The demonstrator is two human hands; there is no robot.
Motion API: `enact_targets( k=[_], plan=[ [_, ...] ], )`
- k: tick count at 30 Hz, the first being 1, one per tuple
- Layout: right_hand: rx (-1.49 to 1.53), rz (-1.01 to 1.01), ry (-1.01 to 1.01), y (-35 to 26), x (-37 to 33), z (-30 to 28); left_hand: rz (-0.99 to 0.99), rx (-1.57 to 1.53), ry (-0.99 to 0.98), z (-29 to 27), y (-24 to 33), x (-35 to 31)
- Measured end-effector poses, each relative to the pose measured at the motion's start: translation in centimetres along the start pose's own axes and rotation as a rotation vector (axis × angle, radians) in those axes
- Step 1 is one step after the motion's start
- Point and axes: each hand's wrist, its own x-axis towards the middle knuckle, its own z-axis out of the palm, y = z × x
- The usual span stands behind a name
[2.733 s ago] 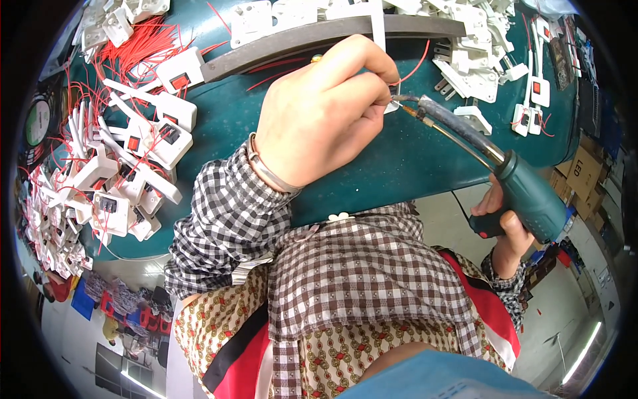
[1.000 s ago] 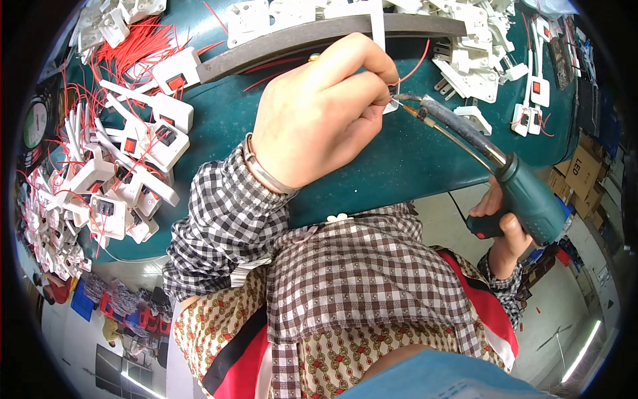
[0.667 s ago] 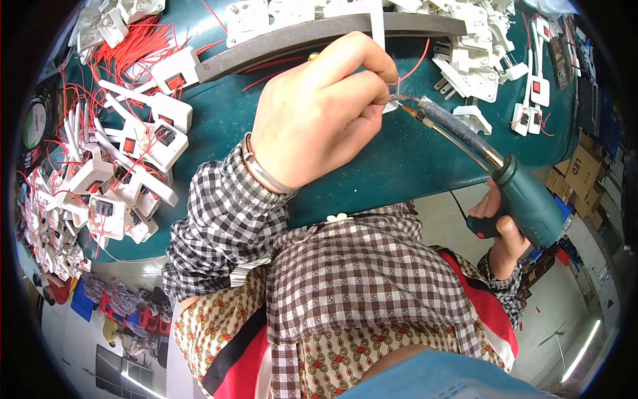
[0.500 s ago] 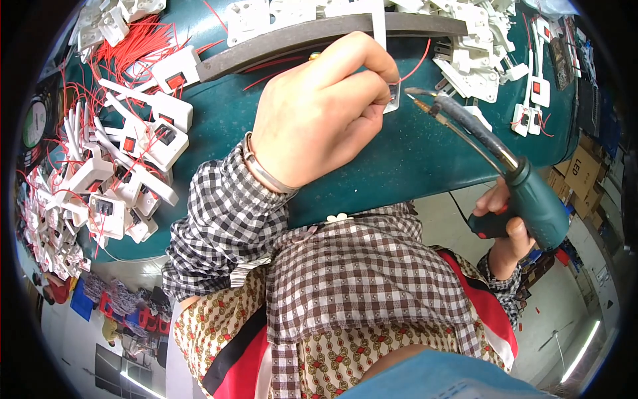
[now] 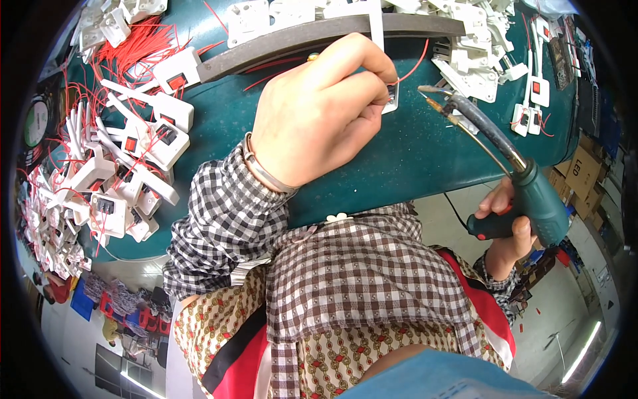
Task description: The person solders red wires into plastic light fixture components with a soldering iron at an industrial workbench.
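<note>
My left hand [image 5: 325, 110] is closed in a pinch on a thin red wire [image 5: 420, 65], whose free end curves up to the right. Beneath its fingers lies a white plastic switch housing [image 5: 376, 30]; a long arm of it crosses the dark bar and a corner shows below the fingertips, the rest hidden by my hand. My right hand [image 5: 508, 223] grips a green soldering gun [image 5: 541, 203] by its handle. The gun's metal tip points up and left, a short gap to the right of the housing, touching nothing.
A long dark bar [image 5: 266, 53] lies across the green table [image 5: 319, 199]. White switch housings with red wires [image 5: 159, 143] pile up at left, beside a bundle of red wires [image 5: 143, 46]. White plastic parts [image 5: 475, 60] heap at the back right; finished-looking switch pieces [image 5: 539, 90] lie further right.
The soldering gun's tip has shifted slightly right, away from the housing. My left hand stays almost still, holding the wire.
</note>
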Motion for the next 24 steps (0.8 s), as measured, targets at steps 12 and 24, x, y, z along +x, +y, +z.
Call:
enact_targets(
  k=[12, 24],
  plan=[
    [0.469, -0.161, 0.088, 3.4, 0.6, -2.2, 0.038, 0.420, 0.072, 0.1, 2.8, -1.4],
    [1.001, -0.252, -0.154, 8.0, 3.0, -5.5, 0.001, 0.427, 0.023, 1.5, 3.5, -2.4]
  ],
)
